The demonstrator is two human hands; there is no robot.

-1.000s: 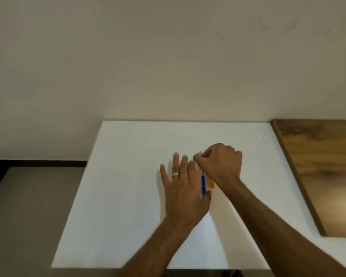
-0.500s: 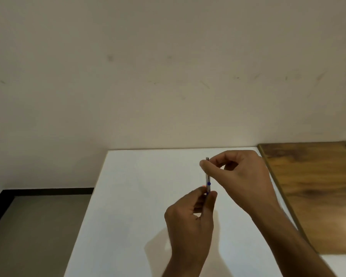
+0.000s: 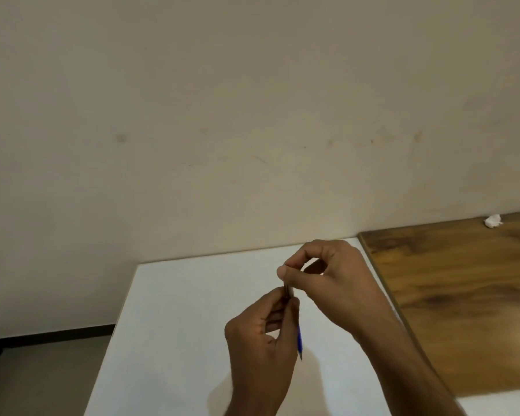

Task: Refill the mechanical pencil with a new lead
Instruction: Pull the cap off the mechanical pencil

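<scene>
A blue mechanical pencil (image 3: 299,340) is held upright above the white table (image 3: 168,325), tip pointing down toward me. My left hand (image 3: 261,334) grips its barrel, fingers curled round it. My right hand (image 3: 330,280) pinches the pencil's top end between thumb and forefinger. Most of the barrel is hidden by my fingers; only the blue lower part and a short dark stretch near the top show. No lead or lead case is in sight.
A brown wooden surface (image 3: 463,295) adjoins the white table on the right, with a small crumpled white scrap (image 3: 493,220) at its far edge. A plain wall rises behind. The grey floor (image 3: 27,382) lies to the left.
Both hands lifted the pencil off the table and hold it in the air. My right hand's pinch has come down onto the pencil's top end. The view tilted upward.
</scene>
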